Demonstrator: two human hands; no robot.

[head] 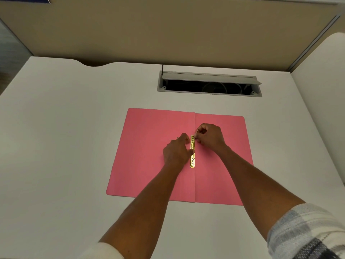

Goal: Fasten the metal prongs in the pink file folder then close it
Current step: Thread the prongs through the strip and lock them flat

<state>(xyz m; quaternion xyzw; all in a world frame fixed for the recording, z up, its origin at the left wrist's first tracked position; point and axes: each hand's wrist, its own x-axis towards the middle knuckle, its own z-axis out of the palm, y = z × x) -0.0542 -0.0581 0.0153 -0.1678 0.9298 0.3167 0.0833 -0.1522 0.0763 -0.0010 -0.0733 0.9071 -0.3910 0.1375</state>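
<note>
The pink file folder (149, 165) lies open and flat on the white desk. A gold metal fastener bar (192, 159) runs along its centre fold. My left hand (177, 152) rests on the left flap, its thumb pressing the middle of the bar, and a thin metal prong (172, 139) sticks out to the left past its fingers. My right hand (210, 137) sits at the bar's far end, fingers pinched on the prong there.
An open cable tray slot (209, 84) with a raised grey lid is set into the desk (65, 137) behind the folder. A beige partition wall (168, 30) stands at the back. A second desk surface (321, 90) adjoins on the right.
</note>
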